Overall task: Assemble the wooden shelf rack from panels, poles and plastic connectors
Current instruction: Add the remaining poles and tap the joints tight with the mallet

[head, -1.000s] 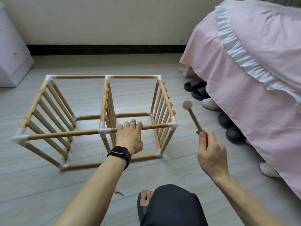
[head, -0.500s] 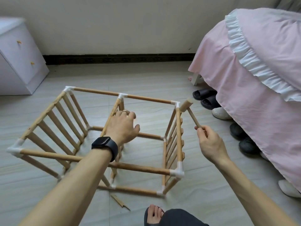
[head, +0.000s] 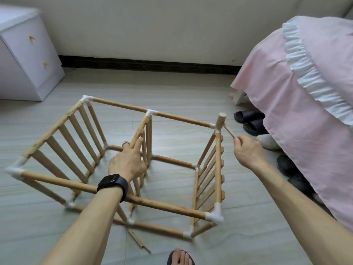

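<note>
**A:** You are at the seating step. The rack (head: 162, 205) lies on its side on the floor just in front of you, with all three slatted panels already joined by poles and white connectors.

**B:** Your right hand (head: 248, 150) pinches the thin handle of the small wooden mallet (head: 221, 120). Its head sits on or just above the far right corner connector (head: 214, 126); I cannot tell whether they touch.

**A:** Your left hand (head: 128, 161) steadies the frame at the middle panel (head: 142, 129). The fingers look curled over its top rail, though the index finger lies straighter along it.

**B:** I judge the next move to be a short, square tap down onto that corner to drive the pole ends home. Strike along the line of the upright, not across it.

**A:** Hold the frame firmly, because it is light and open and a blow at one corner may rock it or spring the opposite joint.

**B:** Mind what is around you. The pink bed cover (head: 305, 92) hangs close to your right elbow, and dark slippers (head: 248, 116) lie just beyond the struck corner, so your swing room is tight.

**A:** A wood sliver (head: 138, 242) lies on the floor near your bare foot (head: 180, 257), and a white cabinet (head: 28, 64) stands well apart on the left.
</note>
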`<state>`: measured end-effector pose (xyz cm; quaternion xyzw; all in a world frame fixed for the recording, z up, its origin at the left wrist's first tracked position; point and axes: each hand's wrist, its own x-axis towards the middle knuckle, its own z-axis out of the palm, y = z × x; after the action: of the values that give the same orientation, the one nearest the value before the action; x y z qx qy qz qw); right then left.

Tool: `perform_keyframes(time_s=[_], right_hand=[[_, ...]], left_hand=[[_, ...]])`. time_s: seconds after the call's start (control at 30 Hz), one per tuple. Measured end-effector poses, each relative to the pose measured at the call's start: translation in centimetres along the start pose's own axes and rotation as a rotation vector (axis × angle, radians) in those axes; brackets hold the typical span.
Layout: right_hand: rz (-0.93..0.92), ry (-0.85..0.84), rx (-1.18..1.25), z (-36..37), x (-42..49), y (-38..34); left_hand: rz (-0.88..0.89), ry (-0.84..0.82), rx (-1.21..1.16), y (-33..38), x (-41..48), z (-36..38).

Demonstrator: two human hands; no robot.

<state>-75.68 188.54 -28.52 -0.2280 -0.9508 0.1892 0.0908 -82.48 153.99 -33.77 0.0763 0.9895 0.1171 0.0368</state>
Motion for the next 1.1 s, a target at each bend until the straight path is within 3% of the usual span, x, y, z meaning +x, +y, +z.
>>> perform_keyframes(time_s=[0.1,0.23,0.33,0.37,0.5,0.67,0.77,0.9,1.0,1.1], right_hand=[[-0.005,0.215,0.174,0.1,0.0,-0.2],[0.058,-0.007,-0.013,0.0,0.5,-0.3],[0.016,0.206,0.136,0.0,0.0,-0.6],[0.009,0.207,0.118,0.1,-0.1,-0.6],[0.072,-0.012,-0.116,0.1,0.2,-1.0],[-0.090,0.042,0.104,0.9,-0.5,-4.4],[-0.187,-0.118,0.130,2.7,-0.5,-7.9],[-0.289,-0.264,0.048,4.9,0.9,-12.9],[-0.351,-0.172,0.172,6.0,2.4,-16.1],[-0.403,0.048,0.464,7.3,3.0,-18.5]], left_hand=[[-0.005,-0.010,-0.006,0.0,0.2,-0.1],[-0.011,0.006,-0.086,-0.3,0.3,0.0],[-0.061,0.010,-0.142,-0.3,0.5,0.1],[-0.079,0.000,-0.158,-0.4,0.6,0.1],[-0.115,-0.034,-0.240,-0.8,1.2,0.1],[-0.228,-0.118,-0.522,-1.3,2.0,0.2],[-0.271,-0.154,-0.687,-1.4,2.1,0.0],[-0.248,-0.162,-0.658,-1.2,2.0,-0.2],[-0.240,-0.150,-0.646,-1.2,1.8,-0.2],[-0.238,-0.144,-0.641,-1.2,1.9,0.0]])
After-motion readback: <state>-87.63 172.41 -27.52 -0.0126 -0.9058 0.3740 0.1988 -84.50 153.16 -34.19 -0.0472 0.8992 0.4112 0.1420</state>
